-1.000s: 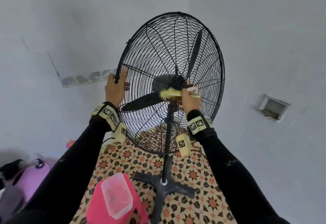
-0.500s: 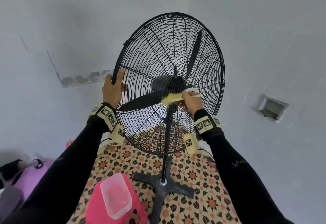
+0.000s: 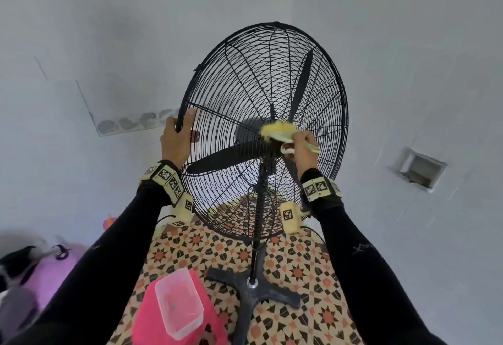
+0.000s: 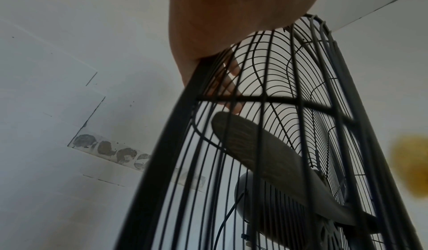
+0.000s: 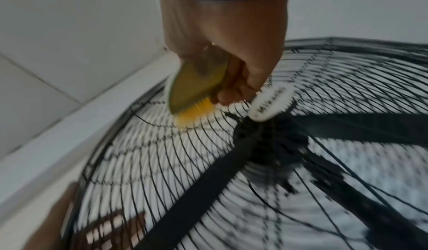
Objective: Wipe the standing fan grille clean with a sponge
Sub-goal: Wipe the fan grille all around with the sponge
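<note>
The fan grille [image 3: 231,94] is black wire, and so are the blades [image 3: 226,158], pole and cross-shaped base [image 3: 253,294]. At the grille's centre sits a white oval badge [image 5: 269,104]; just beside it, the sponge [image 3: 277,129] is yellow. Below the grille, the floor [image 3: 296,263] carries a star pattern in orange, black and cream. Beside the base stands a bright pink stool [image 3: 147,323] with a clear container [image 3: 178,302] on it. Behind the grille, the wall [image 3: 109,32] is pale grey.
</note>
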The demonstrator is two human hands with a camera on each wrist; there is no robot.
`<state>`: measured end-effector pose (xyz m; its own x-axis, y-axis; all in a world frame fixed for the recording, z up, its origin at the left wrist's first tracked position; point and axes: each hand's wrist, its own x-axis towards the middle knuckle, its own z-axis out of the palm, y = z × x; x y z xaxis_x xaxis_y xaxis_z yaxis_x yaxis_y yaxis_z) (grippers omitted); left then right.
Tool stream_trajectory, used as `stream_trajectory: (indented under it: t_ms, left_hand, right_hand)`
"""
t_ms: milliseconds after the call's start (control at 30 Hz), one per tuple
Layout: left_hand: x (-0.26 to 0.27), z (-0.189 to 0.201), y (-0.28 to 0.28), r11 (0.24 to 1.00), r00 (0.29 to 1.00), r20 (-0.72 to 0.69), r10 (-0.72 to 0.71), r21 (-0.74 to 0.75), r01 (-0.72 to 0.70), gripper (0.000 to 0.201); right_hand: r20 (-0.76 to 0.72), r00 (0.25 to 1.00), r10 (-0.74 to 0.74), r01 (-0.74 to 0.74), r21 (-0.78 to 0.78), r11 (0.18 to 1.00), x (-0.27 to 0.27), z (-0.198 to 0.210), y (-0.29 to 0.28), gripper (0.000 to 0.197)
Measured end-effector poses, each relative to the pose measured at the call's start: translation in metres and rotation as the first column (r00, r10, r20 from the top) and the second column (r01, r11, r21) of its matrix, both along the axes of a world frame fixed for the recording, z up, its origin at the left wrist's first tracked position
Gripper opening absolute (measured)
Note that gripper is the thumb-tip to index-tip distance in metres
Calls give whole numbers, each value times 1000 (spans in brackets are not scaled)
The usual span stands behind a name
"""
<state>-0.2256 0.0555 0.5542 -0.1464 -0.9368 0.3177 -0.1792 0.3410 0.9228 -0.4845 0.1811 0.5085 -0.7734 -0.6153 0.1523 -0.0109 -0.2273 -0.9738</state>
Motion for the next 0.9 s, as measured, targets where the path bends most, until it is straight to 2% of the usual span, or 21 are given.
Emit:
stream_trajectory:
  t_ms: [33,100,167,267,333,367,433,500,567,600,667,800,867,900]
  left_hand:
    - [0,2,2,1000,1000,11,4,3,-4,36]
    - [1,3,4,1000,1000,18,-4,-4,5,39]
    - [3,5,6,1000,1000,11,2,-3,-2,37]
    - [0,5,11,1000,1000,9,-13,-6,13,29]
    - [-1,9,16,1000,1000,12,-11,-5,11,28]
    - [-1,9,16,1000,1000,4,-5,-1,5,27]
    - [0,9,17,1000,1000,17,-2,9,1,27]
    - [1,12,20,1000,1000,22,-2,1,2,31]
    - [2,9,17,1000,1000,27,2,-6,-2,29]
    - [2,7,14,1000,999,34,-1,-6,1,29]
    - [1,4,9,1000,999,37,0,0,0,39]
    - [0,0,0,1000,1000,24,13,-5,-13,54]
    - [2,-1,-2,1000,1000,4,5,-4,-5,65]
    - [1,-2,-2,1000,1000,-2,3,-3,-3,77]
  right_hand:
    - [-27,1000,3,-2,49,999,4,-10,-3,10]
    - [-66,998,19,-10,134,991,6,-31,-7,8]
    - [-67,997,39,-27,164,986,2,-30,-5,9]
    - [44,999,-8,9,-13,1000,-7,-8,1,14]
    - [65,998,-20,26,-89,996,-4,-6,0,9]
    - [33,999,-16,17,-42,999,0,-12,0,6]
    - [-21,1000,-8,10,100,995,4,-32,-3,15]
    - [-80,997,17,-3,171,985,2,-31,-2,9]
    - [-110,994,16,2,163,987,-6,-15,-3,13]
    - [-90,996,12,-2,112,994,-7,-4,-1,12]
    - [-8,1000,11,-11,3,1000,-8,3,-2,9]
    - [-19,999,30,-26,171,985,-5,-27,-2,8]
    - [4,1000,27,-28,180,983,-7,-26,2,12]
    - [31,999,-15,11,133,991,-7,-20,6,16]
